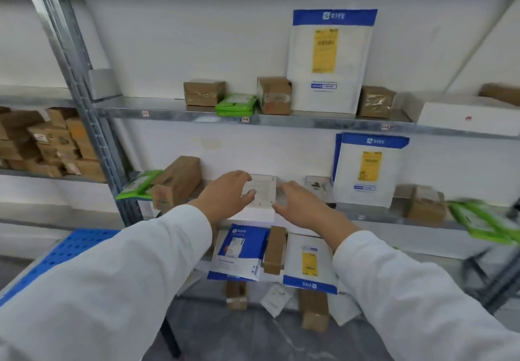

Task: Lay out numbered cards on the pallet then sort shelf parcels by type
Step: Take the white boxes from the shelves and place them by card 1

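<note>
I see my left hand gripping the white parcel on the middle shelf, fingers curled over its top-left edge, thumb on its face. Right hand is at its right edge, fingers loosely spread; contact unclear.

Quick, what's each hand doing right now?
Left hand: holds the white box by its left edge.
Right hand: open beside the box, contact unclear.

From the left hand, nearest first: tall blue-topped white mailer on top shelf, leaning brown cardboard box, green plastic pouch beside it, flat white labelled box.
1. Flat white labelled box, gripped by the left hand.
2. Leaning brown cardboard box, just left.
3. Green plastic pouch, farther left.
4. Tall blue-topped white mailer, upper right.
</note>
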`<state>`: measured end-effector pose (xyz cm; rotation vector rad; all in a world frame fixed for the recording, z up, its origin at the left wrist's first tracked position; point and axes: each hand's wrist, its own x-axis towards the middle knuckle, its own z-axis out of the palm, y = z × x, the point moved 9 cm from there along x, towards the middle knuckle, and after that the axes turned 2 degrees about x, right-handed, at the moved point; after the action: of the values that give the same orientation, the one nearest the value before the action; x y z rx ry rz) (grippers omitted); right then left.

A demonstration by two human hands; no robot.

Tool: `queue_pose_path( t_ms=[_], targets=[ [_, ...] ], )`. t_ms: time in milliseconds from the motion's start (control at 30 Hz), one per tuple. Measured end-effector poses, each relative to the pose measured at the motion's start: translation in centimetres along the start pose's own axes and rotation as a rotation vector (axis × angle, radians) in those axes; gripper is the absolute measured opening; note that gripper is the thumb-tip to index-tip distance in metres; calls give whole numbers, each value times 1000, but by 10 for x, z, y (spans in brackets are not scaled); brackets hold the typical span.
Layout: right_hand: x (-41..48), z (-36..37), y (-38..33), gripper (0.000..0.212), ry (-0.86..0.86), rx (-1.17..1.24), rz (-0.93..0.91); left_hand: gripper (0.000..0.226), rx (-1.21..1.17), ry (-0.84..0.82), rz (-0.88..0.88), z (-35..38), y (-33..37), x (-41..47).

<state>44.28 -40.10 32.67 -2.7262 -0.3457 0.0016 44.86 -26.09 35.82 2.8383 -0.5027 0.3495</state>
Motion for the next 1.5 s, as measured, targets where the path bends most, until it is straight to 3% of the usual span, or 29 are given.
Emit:
queue_pose_path(
  t_ms=[233, 567, 800, 1033, 1300, 1500],
  targets=[
    [39, 4, 23, 59, -7, -42, 75, 46, -41, -44, 74, 33, -7, 43],
    [148, 23, 27, 57, -59, -23, 135, 48, -66, -102, 96, 58, -70, 136],
    [199, 3, 49, 60, 18, -41, 246, 48, -55, -128, 242, 67, -74, 217],
    [189, -44, 110, 60, 96, -58, 426, 47, -94, -142, 437, 76, -15, 266],
    [123, -128, 172, 57, 277, -106, 608, 48, -127, -142, 661, 66, 119, 285],
    [59, -191, 211, 52, 401, -85, 641, 30, -256, -178, 762, 50, 211, 299]
  ],
)
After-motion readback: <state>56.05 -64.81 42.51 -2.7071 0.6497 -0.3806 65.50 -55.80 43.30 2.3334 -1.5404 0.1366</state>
